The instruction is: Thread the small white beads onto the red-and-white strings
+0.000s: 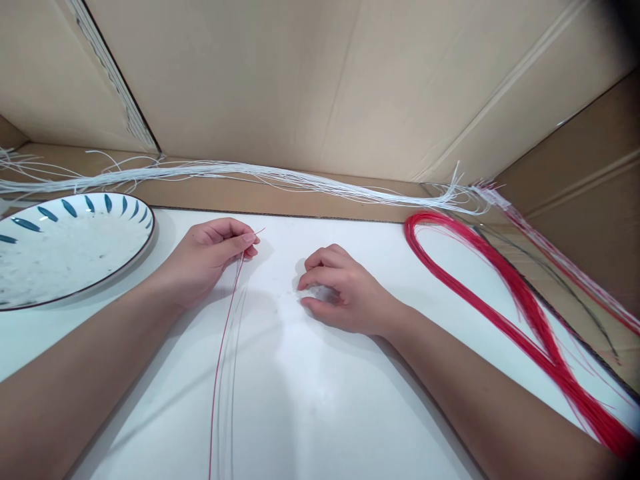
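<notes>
My left hand (220, 253) pinches a thin red wire (220, 363) near its upper end, between thumb and fingertips. The short tip sticks out past the thumb, and the long part runs down to the bottom edge. A thin pale strand shows beside it just below the fingers. To the right, my right hand (340, 287) rests at the white surface (310, 413), its fingers curved and thumb apart, with a gap between them and nothing visible held in it.
A white plate (75, 250) with blue leaf marks lies at the left. Behind runs a long bundle of white wires (280, 177). A looped bundle of red wires (505, 320) lies at the right. Cardboard walls (280, 80) stand behind and at the right.
</notes>
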Demonstrator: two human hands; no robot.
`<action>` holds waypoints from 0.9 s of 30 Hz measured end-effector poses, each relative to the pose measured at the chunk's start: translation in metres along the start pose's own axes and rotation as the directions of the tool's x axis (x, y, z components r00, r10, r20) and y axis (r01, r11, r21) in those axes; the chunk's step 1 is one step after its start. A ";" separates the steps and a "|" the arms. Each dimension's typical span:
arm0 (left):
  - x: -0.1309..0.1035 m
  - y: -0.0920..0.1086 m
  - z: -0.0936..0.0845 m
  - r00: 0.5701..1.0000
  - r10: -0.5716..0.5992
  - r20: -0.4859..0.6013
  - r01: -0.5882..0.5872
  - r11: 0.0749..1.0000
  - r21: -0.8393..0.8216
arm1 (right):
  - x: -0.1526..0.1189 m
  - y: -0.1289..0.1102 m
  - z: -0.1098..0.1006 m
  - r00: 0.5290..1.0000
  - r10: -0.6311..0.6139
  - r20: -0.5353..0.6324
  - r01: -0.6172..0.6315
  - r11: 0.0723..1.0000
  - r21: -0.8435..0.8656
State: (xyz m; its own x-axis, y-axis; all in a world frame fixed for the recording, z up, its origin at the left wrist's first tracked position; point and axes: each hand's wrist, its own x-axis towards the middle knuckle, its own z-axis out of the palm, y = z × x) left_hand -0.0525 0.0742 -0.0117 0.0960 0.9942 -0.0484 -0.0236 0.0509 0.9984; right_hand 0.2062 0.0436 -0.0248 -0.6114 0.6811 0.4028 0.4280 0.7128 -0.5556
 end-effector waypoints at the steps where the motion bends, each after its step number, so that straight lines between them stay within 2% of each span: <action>1: 0.000 0.000 0.000 1.000 -0.002 0.000 0.002 1.000 0.004 | 0.001 -0.001 0.001 1.000 -0.007 0.003 0.007 1.000 -0.008; 13: -0.001 0.004 0.004 1.000 -0.012 -0.012 0.012 0.999 0.033 | 0.003 -0.001 0.004 0.999 -0.046 -0.009 0.046 0.999 -0.025; 23: -0.001 0.000 0.001 1.000 0.003 -0.001 -0.003 1.000 -0.017 | -0.002 0.001 -0.003 1.000 0.020 -0.016 -0.020 1.000 -0.002; 27: 0.000 0.000 0.001 1.000 -0.001 -0.002 0.001 1.000 -0.019 | -0.003 0.002 -0.004 0.999 0.011 -0.030 -0.010 1.000 0.008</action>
State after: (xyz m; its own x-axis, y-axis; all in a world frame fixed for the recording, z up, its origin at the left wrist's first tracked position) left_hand -0.0516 0.0738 -0.0115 0.0944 0.9943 -0.0495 -0.0429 0.0538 0.9976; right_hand 0.2114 0.0433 -0.0243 -0.5863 0.6934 0.4189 0.4293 0.7045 -0.5652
